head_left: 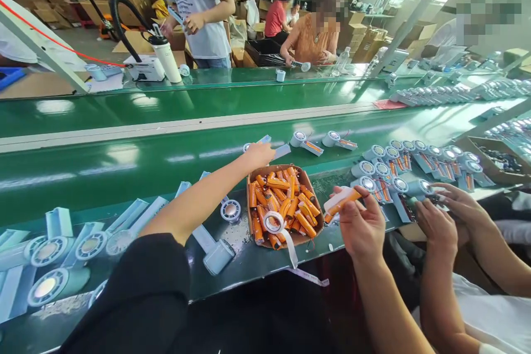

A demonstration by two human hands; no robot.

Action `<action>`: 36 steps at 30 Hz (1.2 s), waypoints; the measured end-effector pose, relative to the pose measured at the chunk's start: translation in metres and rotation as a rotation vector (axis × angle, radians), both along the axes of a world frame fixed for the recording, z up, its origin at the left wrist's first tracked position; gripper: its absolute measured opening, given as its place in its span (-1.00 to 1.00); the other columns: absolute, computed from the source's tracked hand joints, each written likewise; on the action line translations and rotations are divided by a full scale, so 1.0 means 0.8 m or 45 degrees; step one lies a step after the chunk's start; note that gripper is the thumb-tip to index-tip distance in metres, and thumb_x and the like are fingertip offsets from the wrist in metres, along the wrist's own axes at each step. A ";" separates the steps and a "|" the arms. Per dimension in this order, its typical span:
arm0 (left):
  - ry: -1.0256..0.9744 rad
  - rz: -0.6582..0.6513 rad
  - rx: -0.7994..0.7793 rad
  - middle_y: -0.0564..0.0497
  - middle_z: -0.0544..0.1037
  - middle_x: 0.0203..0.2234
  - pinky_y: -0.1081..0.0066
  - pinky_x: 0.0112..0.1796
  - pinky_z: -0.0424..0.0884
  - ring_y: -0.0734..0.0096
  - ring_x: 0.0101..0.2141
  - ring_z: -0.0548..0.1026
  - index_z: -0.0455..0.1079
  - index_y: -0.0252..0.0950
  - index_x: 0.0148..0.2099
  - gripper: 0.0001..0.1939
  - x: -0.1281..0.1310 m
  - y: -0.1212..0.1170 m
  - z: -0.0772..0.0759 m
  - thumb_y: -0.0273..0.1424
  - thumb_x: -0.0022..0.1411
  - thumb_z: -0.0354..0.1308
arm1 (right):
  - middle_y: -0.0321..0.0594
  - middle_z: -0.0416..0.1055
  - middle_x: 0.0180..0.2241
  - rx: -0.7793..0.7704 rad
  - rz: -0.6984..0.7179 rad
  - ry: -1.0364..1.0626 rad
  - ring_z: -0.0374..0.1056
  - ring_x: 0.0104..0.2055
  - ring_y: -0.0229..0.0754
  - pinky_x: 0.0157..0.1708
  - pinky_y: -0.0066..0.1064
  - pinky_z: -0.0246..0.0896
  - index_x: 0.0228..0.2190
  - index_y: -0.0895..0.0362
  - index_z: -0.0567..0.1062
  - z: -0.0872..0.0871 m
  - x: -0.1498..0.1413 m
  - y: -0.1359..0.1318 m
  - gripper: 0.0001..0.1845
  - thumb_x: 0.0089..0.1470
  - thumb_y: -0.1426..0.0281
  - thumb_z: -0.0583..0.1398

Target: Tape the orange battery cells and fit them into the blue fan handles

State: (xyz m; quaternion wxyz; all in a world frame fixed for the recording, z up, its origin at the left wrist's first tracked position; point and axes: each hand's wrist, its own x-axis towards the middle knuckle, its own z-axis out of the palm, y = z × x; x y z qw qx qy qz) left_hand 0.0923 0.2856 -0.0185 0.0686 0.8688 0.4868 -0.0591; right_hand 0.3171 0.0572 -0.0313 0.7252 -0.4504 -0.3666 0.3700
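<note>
My left hand point(259, 154) reaches forward over the green conveyor belt point(124, 163), its fingers curled on a pale blue fan part point(281, 150). My right hand point(360, 224) is closed on an orange battery cell point(343, 199) partly wrapped in white, held just right of a small cardboard box point(249, 215). The box is heaped with several orange battery cells point(286, 199). A white tape roll point(274, 222) rests on the heap, its loose strip trailing over the box's front edge.
Pale blue fan parts point(50, 251) lie at the near left, and more stand in rows point(398, 168) at the right. A co-worker's two hands point(440, 221) work at my right. Across the belt stand people point(199, 5), a white bottle point(168, 58) and cardboard boxes.
</note>
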 end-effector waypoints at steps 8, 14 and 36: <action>0.087 0.098 0.067 -0.40 0.47 0.14 0.09 0.00 0.45 -0.19 0.22 0.32 0.63 -0.36 -0.02 -0.67 -0.155 -0.020 0.024 -0.52 0.34 0.06 | -0.16 0.72 -0.17 0.068 0.417 -0.305 0.65 -0.04 0.04 0.00 -0.04 0.59 -0.03 0.01 0.63 0.047 -0.068 0.129 -0.46 -0.04 0.15 0.53; 0.074 0.125 -0.153 -0.07 0.69 -0.14 0.38 -0.10 0.45 0.20 -0.06 0.57 0.67 -0.17 -0.18 -0.84 -0.196 0.005 -0.011 -0.39 0.18 0.29 | -0.21 0.72 -0.19 -0.116 0.788 -1.001 0.65 -0.11 -0.08 0.04 -0.17 0.54 0.03 0.08 0.63 0.025 -0.176 0.260 -0.55 0.07 0.32 0.41; -0.412 0.439 -0.227 -0.11 0.58 0.03 0.11 -0.01 0.60 0.24 -0.04 0.59 0.48 -0.30 0.14 -0.65 -0.166 0.025 -0.047 -0.19 0.46 0.24 | -0.07 0.69 -0.08 -0.153 1.224 -2.653 0.59 -0.02 0.09 -0.09 -0.27 0.39 0.13 -0.02 0.62 0.002 -0.254 0.294 -0.59 0.33 0.19 0.23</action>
